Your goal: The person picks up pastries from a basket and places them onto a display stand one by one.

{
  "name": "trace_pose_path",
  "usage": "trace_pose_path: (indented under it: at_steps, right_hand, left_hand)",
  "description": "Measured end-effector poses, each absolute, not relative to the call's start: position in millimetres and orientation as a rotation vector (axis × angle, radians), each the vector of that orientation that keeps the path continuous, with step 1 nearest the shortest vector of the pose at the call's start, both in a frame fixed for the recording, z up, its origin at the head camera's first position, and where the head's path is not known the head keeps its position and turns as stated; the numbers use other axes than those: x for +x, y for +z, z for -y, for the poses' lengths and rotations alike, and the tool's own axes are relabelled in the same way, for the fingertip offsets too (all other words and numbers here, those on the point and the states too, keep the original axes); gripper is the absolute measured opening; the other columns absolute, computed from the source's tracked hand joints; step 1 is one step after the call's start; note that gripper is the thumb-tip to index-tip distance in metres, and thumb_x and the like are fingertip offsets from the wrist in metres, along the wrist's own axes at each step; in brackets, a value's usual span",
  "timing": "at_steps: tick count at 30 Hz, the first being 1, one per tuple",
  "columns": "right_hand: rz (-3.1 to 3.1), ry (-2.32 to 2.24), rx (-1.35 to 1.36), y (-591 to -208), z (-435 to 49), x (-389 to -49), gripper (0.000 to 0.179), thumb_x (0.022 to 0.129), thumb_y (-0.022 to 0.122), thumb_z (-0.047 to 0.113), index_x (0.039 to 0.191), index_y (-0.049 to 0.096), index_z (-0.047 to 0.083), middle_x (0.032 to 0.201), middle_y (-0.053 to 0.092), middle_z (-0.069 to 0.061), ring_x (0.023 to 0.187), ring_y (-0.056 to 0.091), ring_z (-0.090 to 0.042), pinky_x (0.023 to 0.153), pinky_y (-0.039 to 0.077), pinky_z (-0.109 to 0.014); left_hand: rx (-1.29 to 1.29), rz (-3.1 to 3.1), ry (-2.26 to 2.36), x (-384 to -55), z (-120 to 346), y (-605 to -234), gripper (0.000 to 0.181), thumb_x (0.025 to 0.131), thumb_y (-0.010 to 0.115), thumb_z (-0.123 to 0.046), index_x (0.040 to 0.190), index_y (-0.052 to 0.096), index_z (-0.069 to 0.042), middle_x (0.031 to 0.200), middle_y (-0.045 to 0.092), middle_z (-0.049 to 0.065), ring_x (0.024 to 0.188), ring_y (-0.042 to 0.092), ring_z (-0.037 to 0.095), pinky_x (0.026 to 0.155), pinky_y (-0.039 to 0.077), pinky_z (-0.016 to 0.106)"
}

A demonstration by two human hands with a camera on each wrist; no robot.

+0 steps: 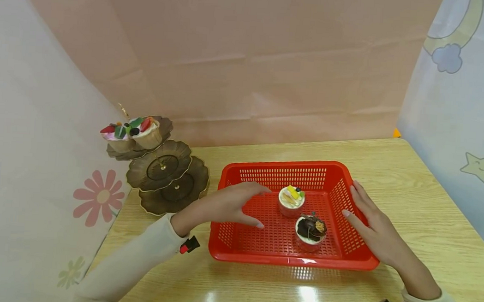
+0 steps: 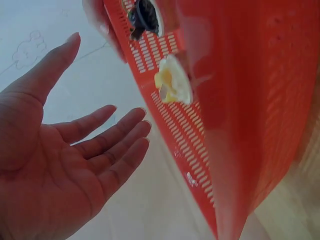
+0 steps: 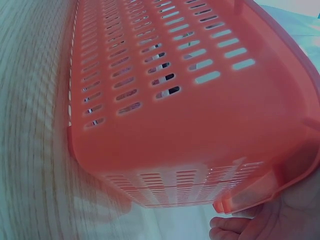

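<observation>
A red plastic basket (image 1: 252, 258) sits on the table with two dessert cups inside. One cup (image 1: 291, 202) is topped with cream and yellow fruit; the nearer cup (image 1: 310, 233) has a dark chocolate topping. My left hand (image 1: 238, 204) hovers over the basket's left part, thumb and fingers spread, holding nothing. In the left wrist view its palm (image 2: 55, 175) shows bare beside the basket wall. My right hand (image 1: 376, 231) grips the basket's right rim, thumb over the inner side. Its fingers (image 3: 230, 227) show outside, by the rim, in the right wrist view.
A tiered dark stand (image 1: 159, 166) with gold-edged petal plates stands left of the basket. Two fruit-topped cupcakes (image 1: 148, 136) sit on its top plate. A pink-beige backdrop (image 1: 271, 79) rises behind the wooden table (image 1: 422, 190), with patterned sheets at both sides.
</observation>
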State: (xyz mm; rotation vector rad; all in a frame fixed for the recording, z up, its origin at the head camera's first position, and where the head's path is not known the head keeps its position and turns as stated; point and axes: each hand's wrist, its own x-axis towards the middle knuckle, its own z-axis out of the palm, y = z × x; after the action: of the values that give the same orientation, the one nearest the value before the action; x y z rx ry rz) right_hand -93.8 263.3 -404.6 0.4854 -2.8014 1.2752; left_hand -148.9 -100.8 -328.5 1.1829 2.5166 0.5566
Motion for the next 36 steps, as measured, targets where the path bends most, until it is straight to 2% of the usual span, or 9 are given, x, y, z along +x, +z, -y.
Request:
trace_pose_path:
  at_steps: [4,13,15,22,24,30,36]
  right_hand:
    - [2.801,1.273,0.476,-404.5,-264.1,-94.0,0.065,0.1,0.047,0.028,0.151,0.01,0.014,0.157,-0.002,0.006,0.143,0.004,-0.031,0.109,0.008,-0.058]
    - [2.802,1.302,0.475,-407.9,-262.1,-96.6,0.066,0.099,0.047,0.029,0.152,0.009,0.015,0.157,-0.002,0.007,0.143,0.003,-0.032,0.103,0.012,-0.067]
    - [2.803,1.295,0.471,-408.5,-262.4,-96.3,0.066,0.099,0.048,0.029,0.152,0.01,0.015,0.157,-0.002,0.006,0.143,0.003,-0.032,0.104,0.012,-0.066]
    - [2.804,1.248,0.479,-408.8,-264.2,-94.9,0.065,0.1,0.047,0.028,0.151,0.011,0.013,0.157,-0.002,0.006,0.143,0.005,-0.03,0.112,0.007,-0.049]
    - [2.802,1.249,0.481,-408.5,-264.1,-94.8,0.065,0.099,0.047,0.028,0.151,0.011,0.013,0.157,-0.002,0.006,0.143,0.005,-0.03,0.112,0.008,-0.05]
    - [2.807,1.261,0.472,-407.2,-264.0,-94.4,0.065,0.099,0.048,0.029,0.151,0.011,0.013,0.157,-0.002,0.006,0.143,0.004,-0.03,0.106,0.012,-0.063]
    - [2.807,1.253,0.479,-407.7,-264.3,-94.7,0.065,0.1,0.047,0.029,0.151,0.011,0.013,0.157,-0.001,0.006,0.143,0.005,-0.03,0.111,0.009,-0.051]
  left_hand:
    - [1.181,-2.501,0.556,-148.8,92.6,-334.8,0.079,0.077,0.066,-0.059,0.139,0.043,-0.015,0.135,0.046,-0.005,0.124,0.043,0.013,0.102,0.037,0.031]
    - [1.147,-2.459,0.582,-148.9,75.5,-344.2,0.076,0.077,0.07,-0.055,0.136,0.046,-0.014,0.136,0.048,-0.004,0.125,0.043,0.012,0.103,0.037,0.03]
    - [1.153,-2.446,0.576,-148.6,72.5,-346.0,0.076,0.077,0.07,-0.055,0.136,0.045,-0.014,0.136,0.048,-0.003,0.125,0.043,0.012,0.102,0.038,0.029]
    - [1.209,-2.404,0.527,-148.9,62.8,-348.0,0.072,0.077,0.071,-0.052,0.134,0.048,-0.014,0.131,0.051,-0.007,0.12,0.047,0.008,0.099,0.039,0.025]
    - [1.222,-2.388,0.502,-148.9,59.4,-345.5,0.071,0.078,0.071,-0.051,0.134,0.049,-0.014,0.13,0.052,-0.007,0.119,0.047,0.008,0.098,0.039,0.024]
    - [1.268,-2.354,0.453,-150.6,46.8,-332.6,0.072,0.079,0.071,-0.049,0.135,0.047,-0.011,0.131,0.052,-0.003,0.117,0.049,0.008,0.098,0.039,0.023]
    - [1.308,-2.346,0.466,-156.0,33.9,-330.1,0.071,0.079,0.073,-0.044,0.136,0.046,-0.01,0.134,0.05,0.0,0.119,0.049,0.011,0.098,0.038,0.02]
